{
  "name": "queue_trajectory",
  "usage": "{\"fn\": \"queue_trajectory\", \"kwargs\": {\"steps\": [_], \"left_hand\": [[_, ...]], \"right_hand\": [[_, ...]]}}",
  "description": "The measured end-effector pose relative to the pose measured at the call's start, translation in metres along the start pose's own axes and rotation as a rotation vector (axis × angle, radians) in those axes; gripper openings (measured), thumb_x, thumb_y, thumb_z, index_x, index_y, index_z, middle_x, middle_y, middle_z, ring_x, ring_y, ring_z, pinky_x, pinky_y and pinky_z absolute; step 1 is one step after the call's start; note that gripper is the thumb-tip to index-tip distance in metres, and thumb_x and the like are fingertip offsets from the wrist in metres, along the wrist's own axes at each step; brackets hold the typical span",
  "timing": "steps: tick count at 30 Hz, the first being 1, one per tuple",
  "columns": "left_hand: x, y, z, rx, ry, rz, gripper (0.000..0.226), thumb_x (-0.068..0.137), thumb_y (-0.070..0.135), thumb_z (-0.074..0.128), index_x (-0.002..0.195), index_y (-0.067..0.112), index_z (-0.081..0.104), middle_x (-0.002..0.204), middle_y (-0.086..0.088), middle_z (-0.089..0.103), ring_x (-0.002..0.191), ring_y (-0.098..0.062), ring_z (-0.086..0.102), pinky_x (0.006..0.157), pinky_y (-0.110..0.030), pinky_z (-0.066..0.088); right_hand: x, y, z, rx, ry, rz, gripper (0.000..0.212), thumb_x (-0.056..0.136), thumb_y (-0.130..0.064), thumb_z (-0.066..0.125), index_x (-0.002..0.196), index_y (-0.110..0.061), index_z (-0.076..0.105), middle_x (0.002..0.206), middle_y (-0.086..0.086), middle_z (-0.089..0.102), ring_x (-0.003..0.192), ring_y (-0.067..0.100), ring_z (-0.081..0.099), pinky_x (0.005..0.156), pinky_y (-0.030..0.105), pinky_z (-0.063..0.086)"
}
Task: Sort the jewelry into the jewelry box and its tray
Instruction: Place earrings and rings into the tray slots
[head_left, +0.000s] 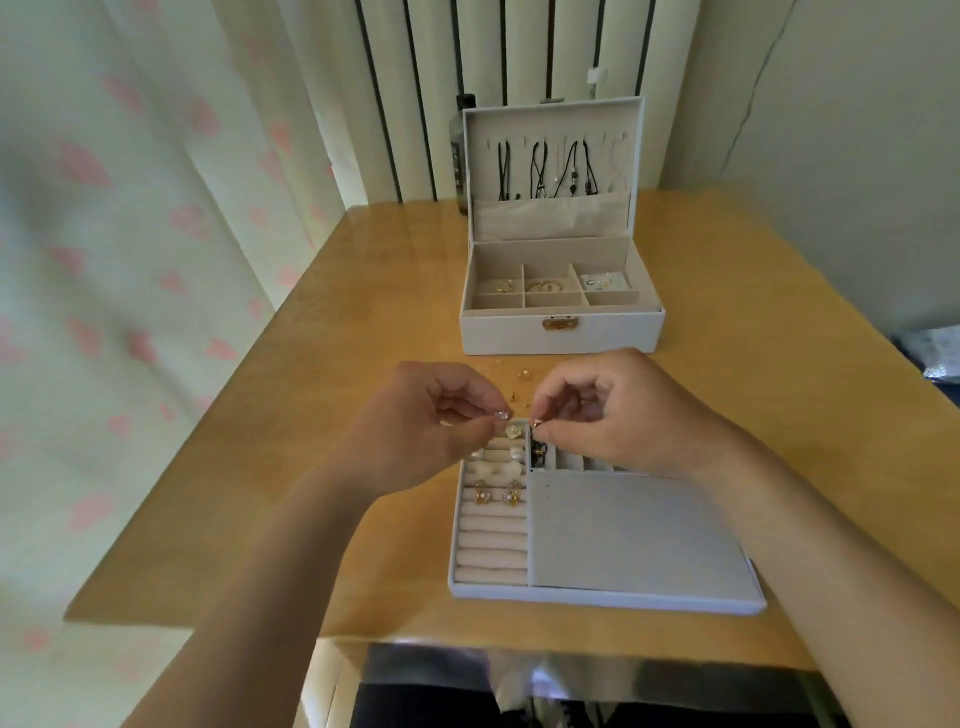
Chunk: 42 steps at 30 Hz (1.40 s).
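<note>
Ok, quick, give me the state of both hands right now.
Left hand: closed, pinching a small clear-stone piece.
Right hand: closed, pinching a small gold piece.

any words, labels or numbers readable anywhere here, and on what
No text can be read anywhere.
Dark bottle behind the jewelry box: label marks too blurred to read.
Gold clasp on the box front: no lettering visible.
Tray: plain.
</note>
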<state>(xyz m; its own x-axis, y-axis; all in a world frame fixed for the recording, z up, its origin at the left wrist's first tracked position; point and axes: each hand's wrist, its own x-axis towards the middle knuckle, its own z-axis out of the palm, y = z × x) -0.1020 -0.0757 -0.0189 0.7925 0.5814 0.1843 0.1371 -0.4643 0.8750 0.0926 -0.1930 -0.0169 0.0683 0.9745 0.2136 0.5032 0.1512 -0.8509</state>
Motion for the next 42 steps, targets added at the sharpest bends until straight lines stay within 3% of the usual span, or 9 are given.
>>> {"fn": "queue_trajectory", "kwargs": {"steps": [4, 8, 10, 17, 25, 31, 37, 42], "left_hand": [[-0.035, -0.010, 0.002, 0.055, -0.004, -0.002, 0.012, 0.082, 0.002, 0.079, 0.090, 0.011, 0.078, 0.086, 0.001, 0.076, 0.079, -0.012, 0.071, 0.075, -0.025, 0.058], [-0.053, -0.021, 0.005, 0.107, 0.018, 0.020, 0.018, 0.078, 0.005, 0.083, 0.085, 0.020, 0.078, 0.085, 0.005, 0.072, 0.075, -0.009, 0.065, 0.069, -0.021, 0.051], [-0.058, -0.027, 0.005, 0.144, 0.027, -0.007, 0.021, 0.078, 0.006, 0.083, 0.083, 0.025, 0.078, 0.085, 0.007, 0.070, 0.074, -0.009, 0.062, 0.067, -0.018, 0.047], [-0.067, -0.031, 0.009, 0.207, 0.021, -0.095, 0.014, 0.078, 0.014, 0.085, 0.081, 0.027, 0.078, 0.083, 0.010, 0.065, 0.069, -0.001, 0.054, 0.064, -0.013, 0.042], [-0.064, -0.032, 0.013, 0.195, 0.032, -0.094, 0.014, 0.077, 0.016, 0.085, 0.080, 0.028, 0.078, 0.081, 0.012, 0.065, 0.068, -0.002, 0.053, 0.065, -0.015, 0.043], [-0.061, -0.027, 0.017, 0.279, 0.023, -0.118, 0.013, 0.078, 0.019, 0.085, 0.079, 0.029, 0.077, 0.081, 0.013, 0.064, 0.069, -0.001, 0.053, 0.063, -0.011, 0.040], [-0.060, -0.026, 0.012, 0.319, -0.020, -0.127, 0.010, 0.082, 0.020, 0.080, 0.084, 0.029, 0.080, 0.086, 0.014, 0.066, 0.076, 0.000, 0.057, 0.065, -0.011, 0.043], [-0.062, -0.027, 0.011, 0.309, -0.004, -0.154, 0.007, 0.083, 0.018, 0.079, 0.086, 0.025, 0.079, 0.087, 0.012, 0.066, 0.072, 0.002, 0.054, 0.063, -0.010, 0.042]], "right_hand": [[-0.021, 0.000, 0.027, -0.071, -0.004, -0.008, 0.015, 0.083, -0.001, 0.074, 0.085, -0.016, 0.077, 0.078, 0.004, 0.072, 0.073, 0.027, 0.065, 0.066, 0.039, 0.054], [-0.035, -0.001, 0.047, -0.153, -0.001, 0.046, 0.019, 0.083, -0.003, 0.073, 0.088, -0.022, 0.075, 0.076, -0.007, 0.069, 0.067, 0.003, 0.061, 0.063, 0.012, 0.046], [-0.040, -0.003, 0.053, -0.203, 0.008, 0.076, 0.018, 0.085, -0.006, 0.074, 0.090, -0.023, 0.075, 0.076, -0.013, 0.068, 0.070, -0.002, 0.060, 0.065, 0.009, 0.044], [-0.043, -0.002, 0.065, -0.356, 0.024, 0.061, 0.009, 0.083, -0.012, 0.076, 0.086, -0.021, 0.077, 0.083, -0.013, 0.061, 0.072, 0.004, 0.058, 0.067, 0.012, 0.042], [-0.041, -0.009, 0.065, -0.429, -0.010, 0.065, 0.009, 0.084, -0.010, 0.072, 0.087, -0.017, 0.076, 0.082, -0.015, 0.054, 0.073, -0.001, 0.055, 0.065, 0.009, 0.040], [-0.039, -0.014, 0.063, -0.439, -0.052, 0.085, 0.011, 0.087, -0.012, 0.070, 0.089, -0.018, 0.079, 0.079, -0.019, 0.055, 0.076, -0.006, 0.054, 0.067, 0.008, 0.040], [-0.039, -0.010, 0.060, -0.325, -0.004, 0.145, 0.018, 0.085, -0.007, 0.070, 0.083, -0.025, 0.077, 0.075, -0.017, 0.064, 0.067, 0.000, 0.057, 0.062, 0.013, 0.044], [-0.038, -0.011, 0.061, -0.360, -0.036, 0.123, 0.015, 0.085, -0.007, 0.070, 0.083, -0.019, 0.076, 0.077, -0.017, 0.062, 0.069, 0.000, 0.058, 0.063, 0.014, 0.046]]}}
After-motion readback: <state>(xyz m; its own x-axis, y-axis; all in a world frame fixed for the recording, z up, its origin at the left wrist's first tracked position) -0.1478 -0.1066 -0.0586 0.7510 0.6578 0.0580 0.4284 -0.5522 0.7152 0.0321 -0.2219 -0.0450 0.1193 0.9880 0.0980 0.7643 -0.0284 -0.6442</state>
